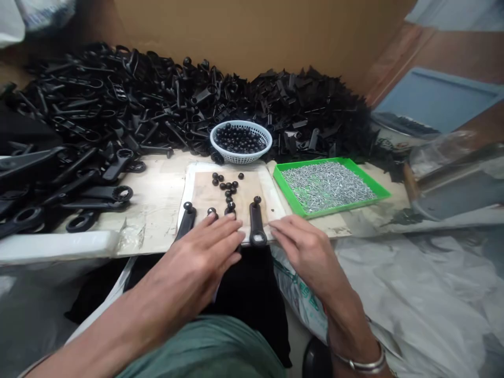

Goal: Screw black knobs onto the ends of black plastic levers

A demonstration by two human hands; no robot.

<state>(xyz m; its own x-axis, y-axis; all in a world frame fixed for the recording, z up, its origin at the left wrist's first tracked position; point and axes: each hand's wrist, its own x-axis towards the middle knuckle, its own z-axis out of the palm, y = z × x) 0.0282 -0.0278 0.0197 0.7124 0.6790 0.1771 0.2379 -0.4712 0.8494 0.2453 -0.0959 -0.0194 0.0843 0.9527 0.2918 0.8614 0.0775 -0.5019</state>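
Observation:
Several black plastic levers lie side by side on a small brown board (220, 195), each with a round black cap on its far end. My left hand (200, 251) lies flat over the middle ones, fingers stretched out. One lever (257, 223) shows between my hands. My right hand (303, 247) rests at the board's near right edge, fingers extended and close together, touching the surface beside that lever. Loose black caps (226, 184) lie scattered on the board beyond the levers.
A white basket (241, 140) of black caps stands behind the board. A green tray (329, 186) of small metal pins is to the right. A big heap of black plastic levers (118, 105) fills the left and back. Grey plastic sheeting (413, 294) covers the lower right.

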